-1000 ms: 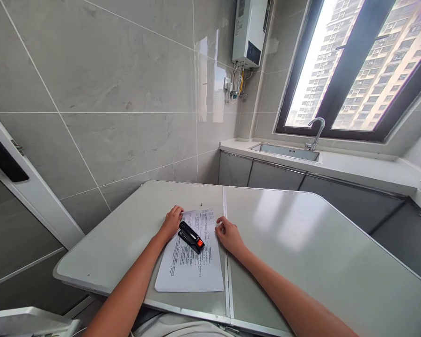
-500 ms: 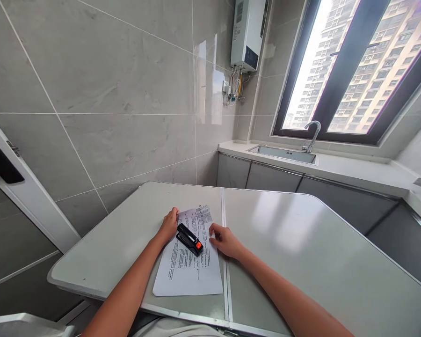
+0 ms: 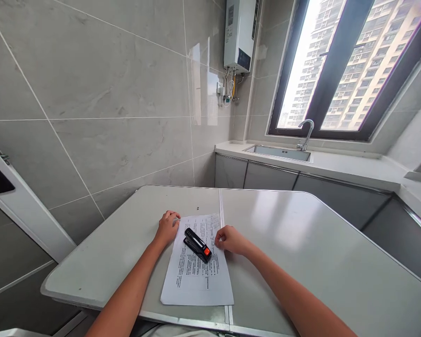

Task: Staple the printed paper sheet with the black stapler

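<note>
Ok, blk stapler [image 3: 197, 245] on paper [image 3: 196, 295], txt [image 3: 195, 266] illegible.

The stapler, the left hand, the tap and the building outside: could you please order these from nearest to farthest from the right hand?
From the right hand:
1. Stapler, just left, on the printed page.
2. Left hand, by the page's left edge.
3. Tap, beyond the table, to the right.
4. Building, outside the window.

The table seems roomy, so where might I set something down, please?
On the table, the widest free patch runs from right forearm to right edge; another lies between left forearm and left edge. The paper is crowded: stapler on top, left hand and right hand beside it.
</note>
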`<state>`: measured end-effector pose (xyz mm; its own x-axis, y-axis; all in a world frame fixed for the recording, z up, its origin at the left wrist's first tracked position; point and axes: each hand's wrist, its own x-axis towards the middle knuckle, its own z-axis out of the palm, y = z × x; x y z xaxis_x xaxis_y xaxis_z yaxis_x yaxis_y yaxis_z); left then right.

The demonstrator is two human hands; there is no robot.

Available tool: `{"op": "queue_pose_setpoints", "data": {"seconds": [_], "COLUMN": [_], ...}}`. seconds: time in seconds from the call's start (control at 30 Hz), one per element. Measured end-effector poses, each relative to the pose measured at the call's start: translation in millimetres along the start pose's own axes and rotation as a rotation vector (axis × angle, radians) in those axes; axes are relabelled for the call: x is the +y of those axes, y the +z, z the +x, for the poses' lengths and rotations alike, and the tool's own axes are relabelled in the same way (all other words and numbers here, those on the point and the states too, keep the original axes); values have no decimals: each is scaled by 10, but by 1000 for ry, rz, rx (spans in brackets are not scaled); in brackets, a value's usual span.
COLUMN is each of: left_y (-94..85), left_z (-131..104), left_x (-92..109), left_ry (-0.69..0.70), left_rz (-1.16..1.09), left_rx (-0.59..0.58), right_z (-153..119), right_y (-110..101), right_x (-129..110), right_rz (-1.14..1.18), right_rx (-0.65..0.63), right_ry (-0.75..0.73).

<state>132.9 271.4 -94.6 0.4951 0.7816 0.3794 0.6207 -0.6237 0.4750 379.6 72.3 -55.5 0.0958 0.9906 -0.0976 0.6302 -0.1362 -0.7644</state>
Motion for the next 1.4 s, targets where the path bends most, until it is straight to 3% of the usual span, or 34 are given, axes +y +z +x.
{"op": "queue_pose_setpoints", "data": {"seconds": [0.13,0.33,0.43,0.63,0.8,0.9,1.0,1.2,1.4], "left_y": [-39,-63,-38,-13,-9,-9,-19,-41,-58], "left_z": [-37,-162,-215,-262,-273,-276,-281,-295,-292], "left_x": [139,434,520,538,533,545,559,576,604], "left_ry": [111,334,435,511,511,512,503,489,471], "left_rz": [-137,-299,-279,-187,-199,-209,-209,-216,-200], "left_rx": [-84,-354,-449,-469,-457,-453,-453,-445,-464], "right_z": [-37,-65,-64,-61,-89,-115,-184,-339,-285], "right_y": [-223,-398,-458,-566,-594,-500,-244,285,275], "right_x": [53,120,140,230,188,105,67,84,70], "right_rz": [0,-29,-56,-155,-226,-242,-161,-174,-160], "right_rx": [-58,-155,-197,-190,-155,19,191,251,287], "right_ry": [103,184,210,258,212,123,-14,-214,-212]}}
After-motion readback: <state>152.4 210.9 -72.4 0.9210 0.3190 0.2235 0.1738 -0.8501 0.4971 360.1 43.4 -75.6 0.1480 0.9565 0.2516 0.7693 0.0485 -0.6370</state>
